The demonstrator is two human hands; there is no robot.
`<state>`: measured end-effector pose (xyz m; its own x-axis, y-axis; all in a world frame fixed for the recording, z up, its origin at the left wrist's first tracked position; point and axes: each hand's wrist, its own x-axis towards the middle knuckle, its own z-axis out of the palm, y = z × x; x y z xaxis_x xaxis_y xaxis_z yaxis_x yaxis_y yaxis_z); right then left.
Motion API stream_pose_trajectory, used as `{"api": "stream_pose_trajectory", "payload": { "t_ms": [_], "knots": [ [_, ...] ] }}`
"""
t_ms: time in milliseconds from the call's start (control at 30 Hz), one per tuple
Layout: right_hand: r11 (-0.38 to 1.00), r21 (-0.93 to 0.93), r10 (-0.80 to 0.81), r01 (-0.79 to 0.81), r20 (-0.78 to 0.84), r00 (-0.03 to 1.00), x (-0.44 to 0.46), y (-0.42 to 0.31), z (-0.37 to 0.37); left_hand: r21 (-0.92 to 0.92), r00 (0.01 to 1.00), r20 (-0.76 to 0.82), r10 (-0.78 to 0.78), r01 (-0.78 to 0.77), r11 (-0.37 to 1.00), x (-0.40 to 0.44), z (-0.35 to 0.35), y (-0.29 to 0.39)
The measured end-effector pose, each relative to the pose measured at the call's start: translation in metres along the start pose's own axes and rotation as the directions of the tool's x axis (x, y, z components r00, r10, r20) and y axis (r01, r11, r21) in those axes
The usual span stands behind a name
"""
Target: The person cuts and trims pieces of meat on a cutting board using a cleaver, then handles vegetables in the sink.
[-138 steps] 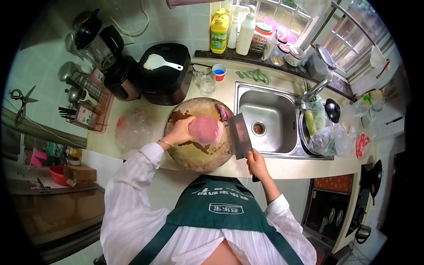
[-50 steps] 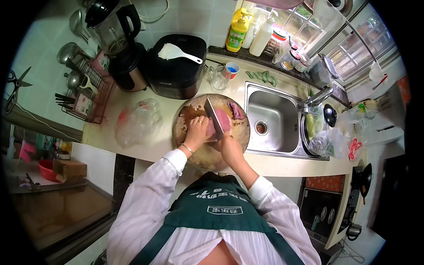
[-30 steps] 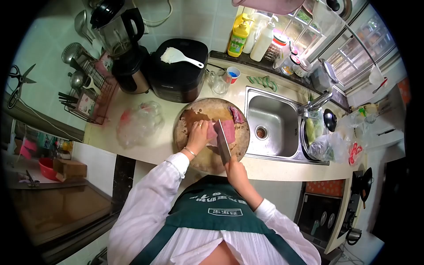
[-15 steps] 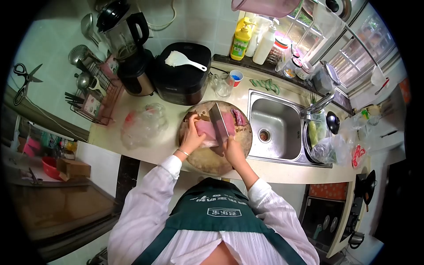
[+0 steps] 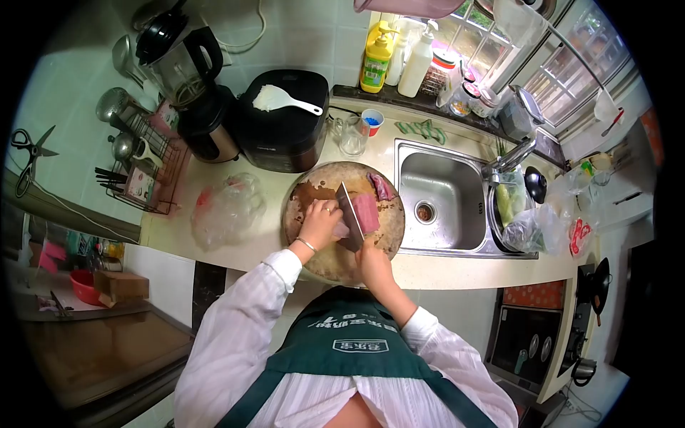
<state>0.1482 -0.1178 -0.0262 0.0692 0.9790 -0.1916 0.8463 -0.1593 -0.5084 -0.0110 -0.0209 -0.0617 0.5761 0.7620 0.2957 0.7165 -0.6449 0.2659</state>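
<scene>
“君乐宝” (image 5: 360, 346) on green apron (image 5: 325, 348)

A green apron (image 5: 307, 355) with white lettering (image 5: 360, 346) is worn over a white shirt (image 5: 239, 335), with a bracelet (image 5: 306, 244).

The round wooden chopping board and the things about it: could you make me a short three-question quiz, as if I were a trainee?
1. Multiple choice: which hand grips the broad rectangular steel cleaver? A) left; B) right; C) both.

2. True or false: the white plastic rice paddle lies on top of the black box-shaped cooker.

3. Fill in: the small purplish-red piece lies on the round wooden chopping board, on the side nearest the ____.

Key:
1. B, the right hand.
2. True.
3. Rectangular stainless-steel sink.
</scene>
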Motion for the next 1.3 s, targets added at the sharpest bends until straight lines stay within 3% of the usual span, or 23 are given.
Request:
{"api": "stream_pose_trajectory", "payload": {
  "t_ms": [67,167,300,367,467,600,733,867,933,1200,1300],
  "knots": [
    [1.000,-0.003,-0.024,0.024,-0.040,0.999,0.009,-0.006,0.005,-0.102,0.998,-0.003,-0.060,0.059,0.993,0.000,0.002,0.003],
    [0.991,0.085,-0.093,0.102,-0.112,0.989,0.037,-0.014,0.008,-0.083,0.999,-0.010,-0.052,0.051,0.995,-0.001,0.002,0.001],
    [0.987,0.072,-0.128,0.141,-0.156,0.979,0.050,-0.013,0.013,-0.024,0.998,-0.064,-0.021,0.019,1.000,-0.002,0.011,0.001],
    [0.988,0.056,-0.134,0.141,-0.100,0.986,0.024,-0.002,0.009,-0.053,0.986,-0.046,-0.160,0.157,0.986,0.001,0.015,-0.001],
    [1.000,-0.018,-0.007,0.007,0.000,1.000,-0.001,0.001,0.003,-0.106,0.985,0.013,-0.172,0.173,0.979,0.003,0.008,0.001],
    [0.996,0.056,-0.067,0.073,-0.106,0.992,0.036,-0.015,0.014,-0.075,0.986,-0.032,-0.166,0.163,0.984,0.000,0.015,0.003],
    [0.988,0.006,-0.153,0.156,-0.155,0.976,0.052,-0.020,0.014,0.001,0.987,-0.118,-0.114,0.115,0.993,-0.005,0.022,0.002],
    [0.992,0.039,-0.117,0.121,-0.095,0.989,-0.007,-0.010,0.005,-0.014,0.974,-0.069,-0.217,0.216,0.976,0.001,0.021,-0.007],
    [0.998,-0.058,0.013,-0.009,0.065,0.998,-0.022,-0.008,0.001,-0.031,0.963,-0.058,-0.264,0.263,0.964,0.008,0.021,-0.010],
    [0.993,-0.109,0.049,-0.042,0.069,0.996,0.006,-0.028,0.009,0.023,0.949,0.093,-0.302,0.301,0.953,0.015,0.010,-0.008],
    [0.995,-0.098,-0.015,0.010,-0.047,0.999,0.030,-0.025,0.019,0.005,0.950,0.137,-0.280,0.281,0.960,0.015,0.012,-0.009]
  ]
}}
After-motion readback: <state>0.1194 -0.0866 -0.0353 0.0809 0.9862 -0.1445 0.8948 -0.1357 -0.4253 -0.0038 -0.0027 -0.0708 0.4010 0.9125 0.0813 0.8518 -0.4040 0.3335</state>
